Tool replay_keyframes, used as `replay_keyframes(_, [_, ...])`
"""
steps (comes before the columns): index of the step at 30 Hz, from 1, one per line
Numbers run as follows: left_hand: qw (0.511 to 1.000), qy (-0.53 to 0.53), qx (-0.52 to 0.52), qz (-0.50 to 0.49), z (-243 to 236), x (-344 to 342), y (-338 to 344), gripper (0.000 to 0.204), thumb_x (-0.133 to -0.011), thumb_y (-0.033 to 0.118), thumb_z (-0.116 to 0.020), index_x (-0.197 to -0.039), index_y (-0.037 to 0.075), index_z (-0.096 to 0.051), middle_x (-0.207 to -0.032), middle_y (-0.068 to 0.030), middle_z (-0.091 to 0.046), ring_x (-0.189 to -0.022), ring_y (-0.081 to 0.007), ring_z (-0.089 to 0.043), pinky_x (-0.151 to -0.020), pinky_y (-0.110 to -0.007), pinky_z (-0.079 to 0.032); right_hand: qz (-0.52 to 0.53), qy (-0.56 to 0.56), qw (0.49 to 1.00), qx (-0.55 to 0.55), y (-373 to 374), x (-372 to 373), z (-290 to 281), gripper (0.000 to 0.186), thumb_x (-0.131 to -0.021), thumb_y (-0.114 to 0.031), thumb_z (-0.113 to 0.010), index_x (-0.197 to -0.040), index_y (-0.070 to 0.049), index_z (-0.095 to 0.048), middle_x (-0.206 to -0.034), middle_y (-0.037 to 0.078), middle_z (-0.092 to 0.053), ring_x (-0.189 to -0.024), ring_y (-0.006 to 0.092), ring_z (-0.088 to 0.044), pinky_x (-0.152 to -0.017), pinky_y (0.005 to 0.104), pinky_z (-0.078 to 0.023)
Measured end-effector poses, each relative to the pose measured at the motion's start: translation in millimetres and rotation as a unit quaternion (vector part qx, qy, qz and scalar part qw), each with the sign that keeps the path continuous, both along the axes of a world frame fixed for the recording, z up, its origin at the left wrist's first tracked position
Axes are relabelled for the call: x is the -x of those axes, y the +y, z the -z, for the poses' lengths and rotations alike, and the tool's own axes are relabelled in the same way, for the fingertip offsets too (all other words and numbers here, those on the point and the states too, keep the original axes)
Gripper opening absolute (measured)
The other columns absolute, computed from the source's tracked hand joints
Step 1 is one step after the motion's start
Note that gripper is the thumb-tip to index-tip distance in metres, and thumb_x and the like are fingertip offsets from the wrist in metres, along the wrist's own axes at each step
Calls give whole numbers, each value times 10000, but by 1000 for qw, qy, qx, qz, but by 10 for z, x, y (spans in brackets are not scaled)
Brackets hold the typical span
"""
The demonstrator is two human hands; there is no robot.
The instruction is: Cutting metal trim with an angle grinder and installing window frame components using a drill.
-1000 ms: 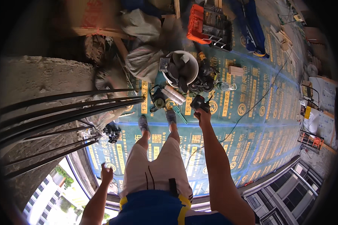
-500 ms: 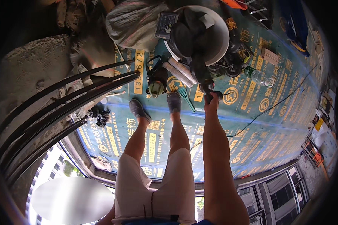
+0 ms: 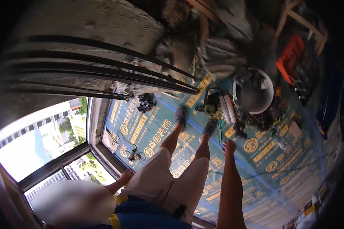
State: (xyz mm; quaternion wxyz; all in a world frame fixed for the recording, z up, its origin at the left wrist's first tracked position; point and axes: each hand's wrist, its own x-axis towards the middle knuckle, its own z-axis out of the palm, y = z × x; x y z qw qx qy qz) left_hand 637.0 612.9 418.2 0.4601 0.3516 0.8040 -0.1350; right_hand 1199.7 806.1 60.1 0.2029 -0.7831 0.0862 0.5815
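My right hand (image 3: 229, 147) hangs over the blue-green floor sheeting with its fingers apart and nothing in them. Just beyond it is the dark handle (image 3: 240, 130) of a black tool whose bulky body (image 3: 252, 95) lies over a white bucket (image 3: 270, 100); hand and handle are apart. Left of the handle lies a green slotted plastic tool (image 3: 220, 131), close to my right shoe. Beside it are two pale wrapped rolls (image 3: 227, 109) and a black-and-green device (image 3: 209, 110). At my left hip, my left hand (image 3: 127, 176) is blurred and its fingers are partly hidden.
Long black bars (image 3: 103, 72) slant across the left. A tall window frame (image 3: 91, 147) stands at lower left, near a thin cable and a small tool (image 3: 132, 154). At the far right are an orange crate (image 3: 290, 57), a clear bottle (image 3: 281, 140) and a cable along the floor.
My right hand has let go of the black tool's handle and drawn back from it. My view has swung left, so my left hand and the window now show.
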Motion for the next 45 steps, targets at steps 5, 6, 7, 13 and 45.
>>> replay_keyframes(5, [989, 52, 107, -87, -145, -582, 229, 492, -902, 391, -707, -1299, 106, -647, -1075, -204, -751, -1034, -376, -715, -922, -462, -556, -175, 50, 935, -304, 1276, 1041, -1545, 230, -1025, -217, -621, -1119, -12, -667, -949, 84, -721, -831, 176, -701, -712, 320, -561])
replay_keyframes(6, [988, 26, 90, -123, -164, -610, 202, 499, -896, 404, -715, -1299, 117, -649, -1030, -169, -765, -1002, -344, -727, -909, -453, -561, -174, 87, 910, -367, 1799, 1325, -2060, 263, -1045, -214, -616, -1181, 8, -645, -1018, 103, -726, -916, 188, -709, -791, 326, -575])
replay_keyframes(7, [989, 24, 82, -118, -168, -685, 268, 506, -894, 412, -721, -1302, 123, -648, -979, -142, -772, -953, -315, -738, -879, -439, -570, -218, 73, 835, -500, 2363, 1580, -2570, 281, -1067, -230, -588, -1222, 1, -628, -1097, 102, -710, -996, 194, -696, -851, 322, -555])
replay_keyframes(13, [951, -58, -50, -301, 90, -499, -142, 523, -885, 340, -737, -1310, 57, -622, -921, -114, -782, -756, -212, -766, -729, -373, -618, -314, -1, 530, -788, 4797, 3459, -5486, 404, -1111, -252, -508, -1422, 7, -500, -1404, 164, -584, -1279, 250, -587, -1066, 353, -462])
replay_keyframes(45, [822, 17, -324, -468, -889, -991, -392, 445, -919, 308, -656, -1287, 59, -633, -1086, -216, -744, -992, -380, -723, -887, -460, -566, -325, 344, 401, -784, 2396, 2405, -8759, 611, -1066, -525, -508, -1270, 50, -534, -869, 133, -601, -598, 226, -507, -514, 320, -402])
